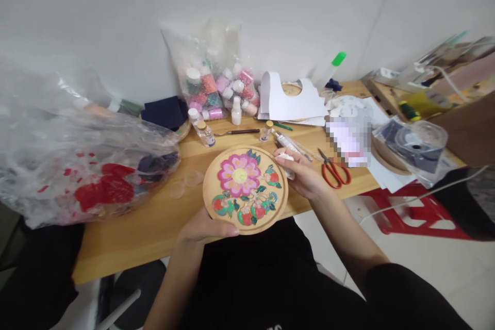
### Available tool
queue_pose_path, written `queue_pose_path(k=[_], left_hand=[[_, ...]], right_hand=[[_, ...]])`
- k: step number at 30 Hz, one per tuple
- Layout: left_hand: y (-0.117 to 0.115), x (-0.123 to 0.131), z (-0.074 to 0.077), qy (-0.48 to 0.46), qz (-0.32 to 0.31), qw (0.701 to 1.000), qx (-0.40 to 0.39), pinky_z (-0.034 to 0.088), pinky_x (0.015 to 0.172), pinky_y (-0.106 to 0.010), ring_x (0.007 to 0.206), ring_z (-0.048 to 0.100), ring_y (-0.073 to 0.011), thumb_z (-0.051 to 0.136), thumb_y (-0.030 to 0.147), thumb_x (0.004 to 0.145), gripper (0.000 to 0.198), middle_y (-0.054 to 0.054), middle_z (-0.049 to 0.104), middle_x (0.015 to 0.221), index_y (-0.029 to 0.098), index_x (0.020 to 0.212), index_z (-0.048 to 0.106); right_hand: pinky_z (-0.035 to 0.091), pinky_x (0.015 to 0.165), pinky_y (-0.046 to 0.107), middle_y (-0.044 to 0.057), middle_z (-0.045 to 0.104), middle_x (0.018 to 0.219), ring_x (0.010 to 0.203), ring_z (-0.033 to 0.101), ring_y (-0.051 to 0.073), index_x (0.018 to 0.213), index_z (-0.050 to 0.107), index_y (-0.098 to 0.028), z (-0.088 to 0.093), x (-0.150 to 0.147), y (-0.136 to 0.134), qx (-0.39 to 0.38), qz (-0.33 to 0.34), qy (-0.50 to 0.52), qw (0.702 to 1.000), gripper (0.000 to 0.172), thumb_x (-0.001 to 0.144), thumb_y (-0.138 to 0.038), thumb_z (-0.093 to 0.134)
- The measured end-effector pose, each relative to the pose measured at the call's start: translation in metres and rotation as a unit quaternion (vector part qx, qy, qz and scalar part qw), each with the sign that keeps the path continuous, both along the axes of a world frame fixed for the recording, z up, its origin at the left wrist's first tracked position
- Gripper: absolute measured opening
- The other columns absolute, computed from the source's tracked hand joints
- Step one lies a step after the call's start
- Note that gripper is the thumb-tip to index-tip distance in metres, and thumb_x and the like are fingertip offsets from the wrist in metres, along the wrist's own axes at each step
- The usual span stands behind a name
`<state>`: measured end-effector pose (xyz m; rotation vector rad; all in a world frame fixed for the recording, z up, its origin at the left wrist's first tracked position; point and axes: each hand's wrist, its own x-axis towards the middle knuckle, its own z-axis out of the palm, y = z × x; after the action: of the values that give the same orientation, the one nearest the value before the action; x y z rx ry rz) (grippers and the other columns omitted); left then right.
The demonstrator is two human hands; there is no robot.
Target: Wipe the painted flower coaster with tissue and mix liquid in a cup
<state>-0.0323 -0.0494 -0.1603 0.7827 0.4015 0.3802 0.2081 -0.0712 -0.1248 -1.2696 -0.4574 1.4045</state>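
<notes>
A round wooden plaque point(211, 180) is tilted up toward me above the table's front edge. It bears a pink flower with a yellow centre, and red fruit with green leaves outlined in gold. My left hand point(207, 227) grips its lower left rim, thumb on the front and the other fingers hidden behind. At the upper right rim, my right hand point(303, 172) is closed round a crumpled white tissue point(285, 159), its fingertips beside the plaque's edge. Behind the plaque stand two small glass bottles with gold caps, one on the left point(204, 134) and one on the right point(266, 131).
Red-handled pliers point(335, 172) lie right of my right hand. Clear bags hold jars of coloured grains point(209, 85) at the wall and red pieces point(112, 180) at left. A brown-handled tool point(243, 131), white paper point(276, 95) and a clear spool point(419, 136) rest on the wooden table point(116, 247).
</notes>
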Motion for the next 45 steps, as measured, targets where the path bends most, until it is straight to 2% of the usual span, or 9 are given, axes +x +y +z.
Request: queue_pose_path(k=[6,9,13,21,27,32,36,40,45], left_hand=[[0.004,0.001,-0.003,0.026,0.034,0.999,0.022,0.048,0.106,-0.051,0.124,0.061,-0.0387,0.092,0.034,0.057,0.079,-0.009,0.075,0.119,0.022,0.129,0.063],[0.001,0.004,-0.003,0.034,0.051,0.998,0.019,0.057,0.089,-0.042,0.118,0.064,-0.0381,0.093,0.037,0.053,0.073,-0.009,0.074,0.121,0.024,0.120,0.068],[-0.005,0.014,-0.007,0.037,0.046,0.998,0.018,0.055,0.071,-0.032,0.101,0.073,-0.0340,0.094,0.031,0.053,0.070,-0.010,0.076,0.115,0.024,0.119,0.069],[-0.012,0.030,-0.007,0.063,0.117,0.991,0.024,0.058,0.079,-0.034,0.105,0.073,-0.0307,0.089,0.020,0.063,0.057,-0.010,0.074,0.120,0.022,0.117,0.070],[-0.013,0.029,0.003,0.045,0.123,0.991,0.005,0.060,0.076,-0.033,0.097,0.075,-0.0293,0.088,0.017,0.065,0.052,-0.009,0.077,0.112,0.022,0.114,0.071],[-0.015,0.029,0.007,0.051,0.137,0.989,-0.003,0.060,0.084,-0.037,0.095,0.076,-0.0292,0.088,0.015,0.064,0.052,-0.008,0.078,0.107,0.022,0.113,0.072],[-0.016,0.029,0.007,0.054,0.141,0.989,-0.009,0.059,0.091,-0.043,0.099,0.075,-0.0314,0.088,0.015,0.064,0.053,-0.008,0.077,0.110,0.022,0.114,0.071],[-0.016,0.029,0.006,0.050,0.134,0.990,-0.011,0.059,0.092,-0.042,0.100,0.075,-0.0310,0.088,0.015,0.065,0.051,-0.007,0.077,0.111,0.024,0.113,0.072],[-0.015,0.028,0.008,0.049,0.135,0.990,-0.011,0.061,0.088,-0.040,0.100,0.075,-0.0307,0.088,0.016,0.065,0.051,-0.007,0.078,0.108,0.023,0.113,0.072]], right_hand=[[0.038,0.047,0.021,-0.006,0.061,0.058,0.049,0.051,0.008,0.072,0.063,-0.020,-0.008,-0.005,-0.007,0.005,-0.050,-0.004,0.999,0.045,0.046,-0.040,0.093],[0.040,0.047,0.023,-0.005,0.061,0.059,0.050,0.052,0.009,0.073,0.062,-0.020,-0.009,-0.008,-0.010,0.013,-0.074,-0.015,0.997,0.044,0.048,-0.041,0.092],[0.040,0.046,0.023,-0.005,0.060,0.058,0.049,0.051,0.010,0.074,0.061,-0.021,-0.010,-0.011,-0.011,0.020,-0.102,-0.029,0.994,0.046,0.048,-0.043,0.092],[0.032,0.043,0.021,-0.007,0.054,0.054,0.045,0.041,0.006,0.074,0.060,-0.021,-0.007,-0.017,-0.015,0.030,-0.134,-0.076,0.988,0.043,0.051,-0.045,0.088],[0.039,0.052,0.025,-0.004,0.059,0.062,0.053,0.049,0.009,0.075,0.061,-0.022,-0.007,-0.012,-0.019,0.060,-0.130,-0.167,0.976,0.028,0.068,-0.044,0.077],[0.039,0.058,0.026,-0.003,0.065,0.074,0.060,0.049,0.010,0.079,0.067,-0.021,0.006,0.008,-0.028,0.079,-0.072,-0.252,0.962,0.016,0.069,-0.030,0.076],[0.047,0.068,0.030,0.001,0.069,0.083,0.076,0.062,0.016,0.085,0.068,-0.022,0.020,0.018,-0.034,0.170,0.076,-0.407,0.894,0.008,0.078,-0.022,0.068],[0.052,0.080,0.035,0.003,0.070,0.096,0.092,0.067,0.019,0.090,0.068,-0.024,0.025,0.020,-0.035,0.255,0.117,-0.516,0.810,0.016,0.080,-0.013,0.062],[0.055,0.084,0.037,0.006,0.069,0.098,0.097,0.067,0.020,0.096,0.070,-0.023,0.027,0.018,-0.036,0.283,0.118,-0.538,0.785,0.013,0.086,-0.018,0.064]])
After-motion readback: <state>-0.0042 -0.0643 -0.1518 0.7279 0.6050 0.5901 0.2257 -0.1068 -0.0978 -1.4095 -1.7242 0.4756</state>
